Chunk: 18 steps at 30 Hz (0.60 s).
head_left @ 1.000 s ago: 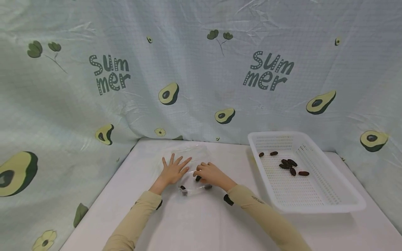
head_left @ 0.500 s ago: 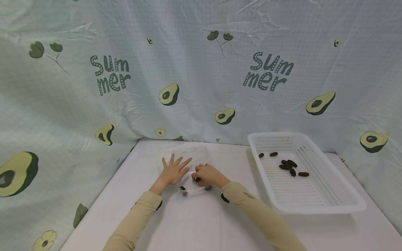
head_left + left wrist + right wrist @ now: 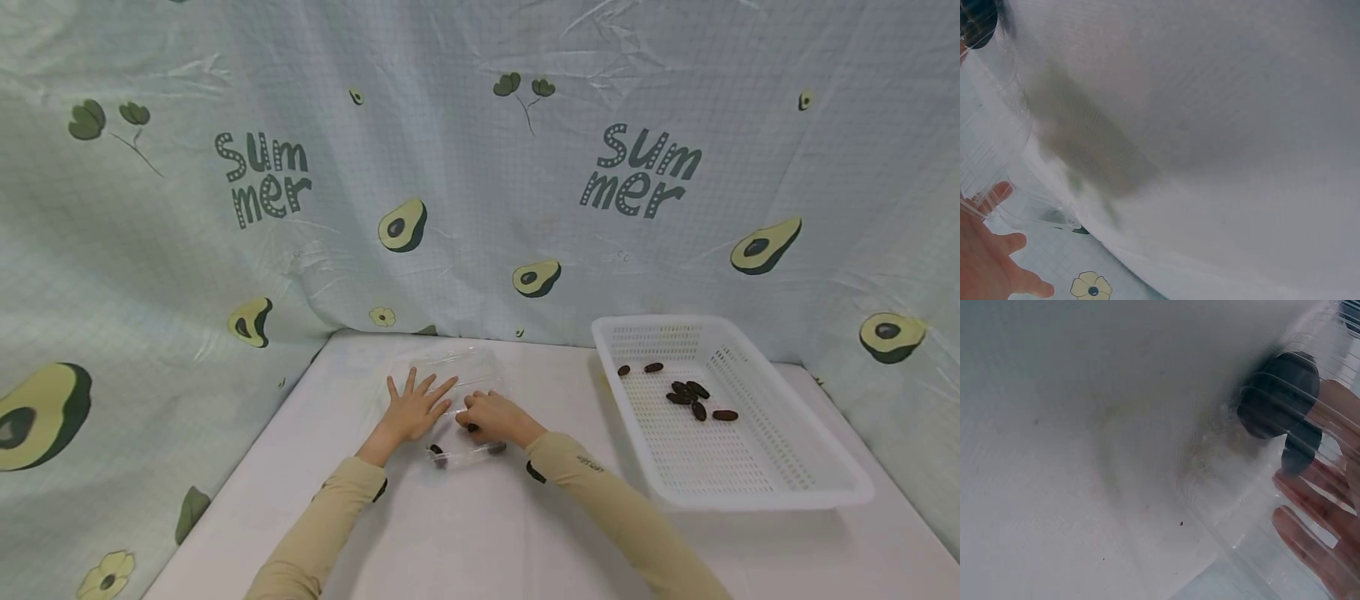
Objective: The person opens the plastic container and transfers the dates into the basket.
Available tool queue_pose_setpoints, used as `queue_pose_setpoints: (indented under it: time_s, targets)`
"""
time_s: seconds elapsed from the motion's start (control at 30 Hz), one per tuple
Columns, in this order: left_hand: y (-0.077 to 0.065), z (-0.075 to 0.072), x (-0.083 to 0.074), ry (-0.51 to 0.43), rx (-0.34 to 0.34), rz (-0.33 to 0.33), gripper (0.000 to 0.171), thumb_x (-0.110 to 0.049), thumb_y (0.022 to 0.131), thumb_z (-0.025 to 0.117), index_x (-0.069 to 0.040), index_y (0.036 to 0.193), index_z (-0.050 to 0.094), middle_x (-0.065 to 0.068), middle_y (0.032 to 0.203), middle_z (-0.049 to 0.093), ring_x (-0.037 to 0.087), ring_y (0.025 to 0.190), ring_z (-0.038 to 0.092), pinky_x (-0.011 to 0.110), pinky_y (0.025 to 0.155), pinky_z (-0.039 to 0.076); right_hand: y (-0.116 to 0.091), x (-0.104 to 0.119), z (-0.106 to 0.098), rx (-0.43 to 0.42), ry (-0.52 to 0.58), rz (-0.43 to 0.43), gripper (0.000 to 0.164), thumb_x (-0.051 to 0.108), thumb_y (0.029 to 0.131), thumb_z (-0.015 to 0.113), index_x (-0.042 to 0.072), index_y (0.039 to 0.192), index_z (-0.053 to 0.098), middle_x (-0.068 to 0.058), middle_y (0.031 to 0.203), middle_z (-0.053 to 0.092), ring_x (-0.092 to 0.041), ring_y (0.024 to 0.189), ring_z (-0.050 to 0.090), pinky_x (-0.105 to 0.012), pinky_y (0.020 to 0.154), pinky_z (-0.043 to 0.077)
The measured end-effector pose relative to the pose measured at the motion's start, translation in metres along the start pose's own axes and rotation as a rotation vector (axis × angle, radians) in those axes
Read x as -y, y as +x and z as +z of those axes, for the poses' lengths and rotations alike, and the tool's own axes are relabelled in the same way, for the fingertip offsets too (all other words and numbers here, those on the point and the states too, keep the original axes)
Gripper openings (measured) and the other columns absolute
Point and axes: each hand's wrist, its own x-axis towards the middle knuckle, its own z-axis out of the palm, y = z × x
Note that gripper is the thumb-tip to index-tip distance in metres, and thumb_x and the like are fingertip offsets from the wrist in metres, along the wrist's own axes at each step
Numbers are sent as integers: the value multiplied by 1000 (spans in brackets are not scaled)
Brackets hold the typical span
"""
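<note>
A clear plastic tray stands on the white table, with a few dark brown dates in it. My left hand rests at the tray's left side with its fingers spread. Over the tray's right side, my right hand pinches a date with bent fingers. In the right wrist view, dark dates and my fingers show through the ribbed clear wall. The left wrist view catches part of the left hand beside the clear plastic.
To the right stands a white perforated basket, holding several loose dates. A pale curtain printed with avocados hangs behind the table and along its sides.
My right hand has shifted slightly left, and its fingers have closed on a date in the tray. The left hand keeps its place.
</note>
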Motion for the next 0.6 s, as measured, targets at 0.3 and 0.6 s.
queue_pose_setpoints:
  time_s: [0.3, 0.6]
  targets:
    - [1, -2, -1, 5, 7, 0, 47, -44, 94, 33, -31, 140, 29, 16, 143, 32, 49, 133, 9, 73, 94, 0, -10, -1, -19, -39, -31, 10, 4, 24, 84, 61, 27, 87, 62, 3, 86, 54, -12, 79, 50, -31, 71, 48]
    - [2, 0, 0, 10, 20, -14, 48, -44, 95, 33, -32, 140, 27, 16, 144, 30, 48, 133, 7, 73, 95, -2, -31, 7, -48, -173, -68, -19, 5, 25, 81, 64, 26, 84, 60, 5, 83, 52, -10, 75, 45, -23, 59, 37]
